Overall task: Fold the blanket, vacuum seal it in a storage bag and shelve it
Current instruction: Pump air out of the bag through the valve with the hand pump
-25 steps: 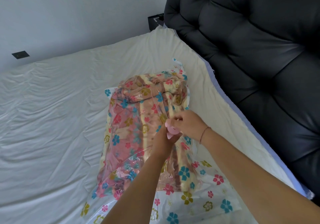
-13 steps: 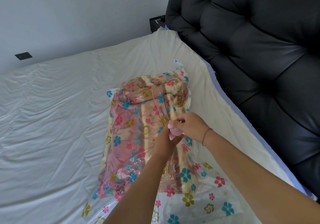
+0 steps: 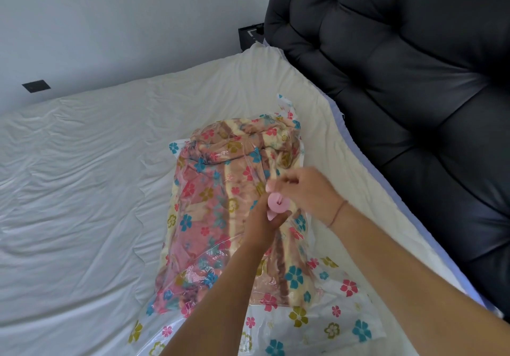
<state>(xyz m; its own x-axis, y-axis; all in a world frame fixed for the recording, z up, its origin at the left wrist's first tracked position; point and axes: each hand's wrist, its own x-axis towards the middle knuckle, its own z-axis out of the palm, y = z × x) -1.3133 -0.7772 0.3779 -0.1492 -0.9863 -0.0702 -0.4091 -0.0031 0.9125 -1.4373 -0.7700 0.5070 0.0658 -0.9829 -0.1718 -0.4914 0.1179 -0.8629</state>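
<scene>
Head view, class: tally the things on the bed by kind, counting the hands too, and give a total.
storage bag: 1
blanket: 1
pink valve: 1
hands, left hand and right hand: 2
Total: 5

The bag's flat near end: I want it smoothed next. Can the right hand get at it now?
Probably yes: the flat end lies uncovered near the right hand, which would first have to release the pink valve.

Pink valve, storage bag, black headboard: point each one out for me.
pink valve (image 3: 278,203), head view, on its round face.
storage bag (image 3: 350,328), head view, on its empty flowered end.
black headboard (image 3: 414,107), head view, on a padded panel.
</scene>
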